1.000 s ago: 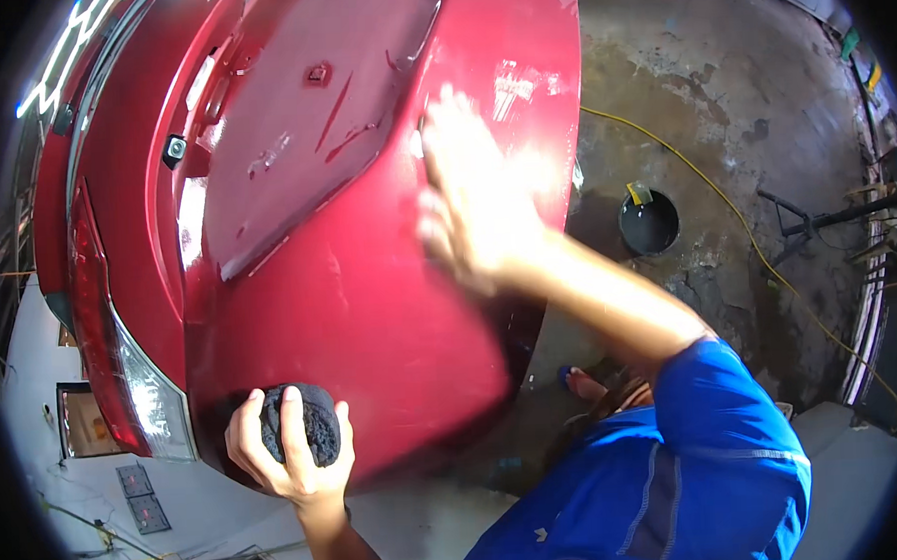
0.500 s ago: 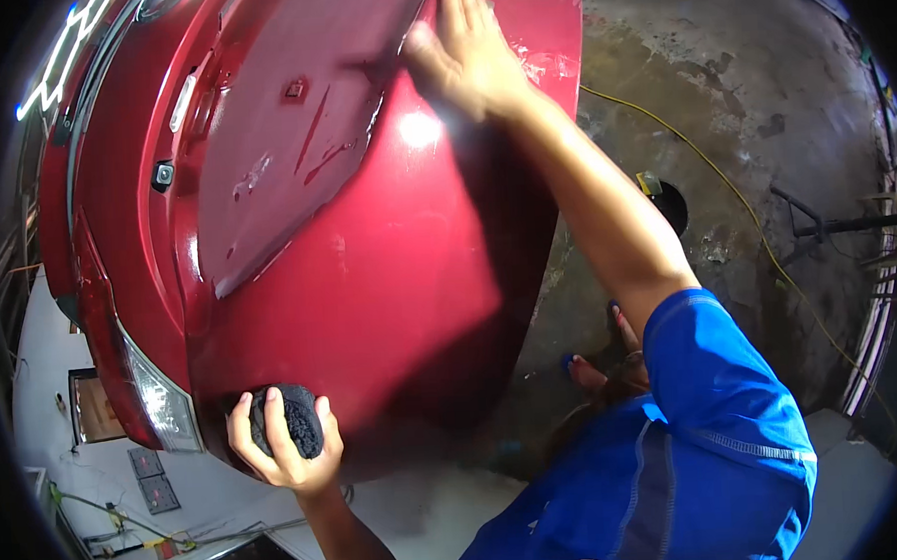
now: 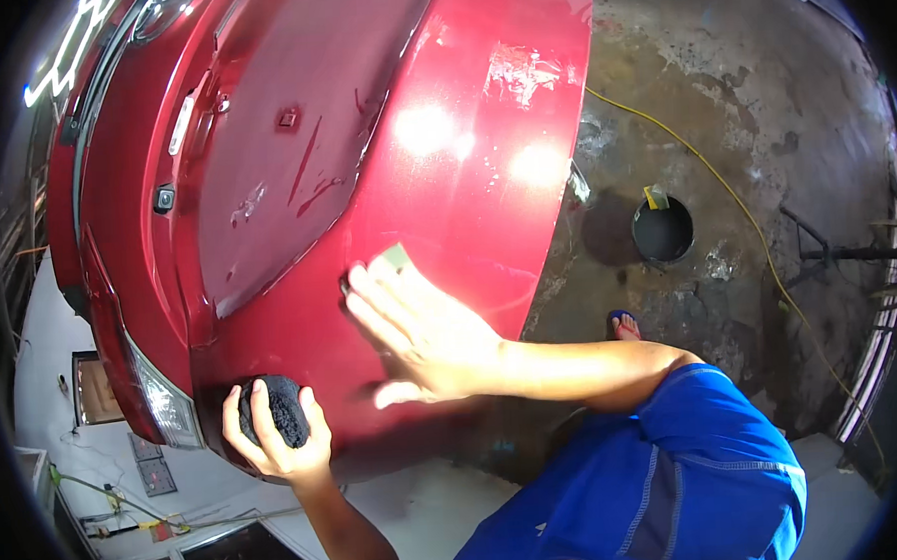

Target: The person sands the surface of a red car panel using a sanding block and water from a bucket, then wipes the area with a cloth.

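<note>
My left hand (image 3: 279, 453) is wrapped around a black, rough-textured sponge (image 3: 292, 415) at the near left corner of a red car bumper (image 3: 496, 228). My right hand (image 3: 426, 336) lies almost flat over the bumper's middle, fingers pointing to the upper left and thumb spread. A small pale yellow-green sheet (image 3: 397, 255) sticks out past its fingertips; the rest is covered by the hand. Above the bumper is the dull, hazy red tailgate panel (image 3: 283, 157), with wet streaks on it. Bright light spots and wet patches show on the bumper.
A dark bucket (image 3: 664, 233) with a yellow-green piece at its rim stands on the wet, stained floor (image 3: 760, 86). A yellow cord (image 3: 703, 154) crosses the floor. A black metal stand (image 3: 833, 253) is at the right. The tail light (image 3: 163, 398) borders the bumper.
My right hand has come down from the far end of the bumper to its near middle, uncovering the bucket. The pale sheet now shows at its fingertips. My left hand keeps the sponge in place.
</note>
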The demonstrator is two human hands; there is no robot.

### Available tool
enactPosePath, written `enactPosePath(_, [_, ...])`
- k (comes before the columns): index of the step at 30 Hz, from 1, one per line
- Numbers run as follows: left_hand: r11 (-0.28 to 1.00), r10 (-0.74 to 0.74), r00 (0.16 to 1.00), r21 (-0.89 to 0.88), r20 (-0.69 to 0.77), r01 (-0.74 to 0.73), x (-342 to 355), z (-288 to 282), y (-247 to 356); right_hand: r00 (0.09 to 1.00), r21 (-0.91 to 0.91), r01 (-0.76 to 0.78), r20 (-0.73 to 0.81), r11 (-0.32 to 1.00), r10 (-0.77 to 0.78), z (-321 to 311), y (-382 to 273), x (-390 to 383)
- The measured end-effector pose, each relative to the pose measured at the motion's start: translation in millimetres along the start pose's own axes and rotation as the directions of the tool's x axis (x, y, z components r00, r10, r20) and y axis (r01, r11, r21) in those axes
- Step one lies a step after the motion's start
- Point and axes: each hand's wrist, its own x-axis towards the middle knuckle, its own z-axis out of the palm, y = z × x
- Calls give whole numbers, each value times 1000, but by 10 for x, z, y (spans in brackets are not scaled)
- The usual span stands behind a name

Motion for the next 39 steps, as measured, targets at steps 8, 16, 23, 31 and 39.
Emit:
enactPosePath(8, [1000, 6, 999, 3, -37, -5, 87, 62, 79, 924, -269, -308, -315, 913, 219, -736, 1110, 914])
enactPosePath(16, [999, 42, 998, -21, -39, -43, 132, 99, 91, 830, -227, -511, -380, 829, 408, -726, 1216, 641])
enactPosePath(23, [998, 54, 997, -17, -48, -55, 75, 76, 13, 924, -180, -357, 79, 917, 375, -330, -41, -132])
enactPosePath(31, [990, 138, 989, -28, 55, -137, 30, -147, -222, 813, -369, -582, -272, 725, 515, -328, 555, 109])
enactPosePath(39, [956, 23, 1000, -293, 18, -17, -129, -207, -653, 778, -581, -616, -347, 532, 523, -1117, 1819, 358])
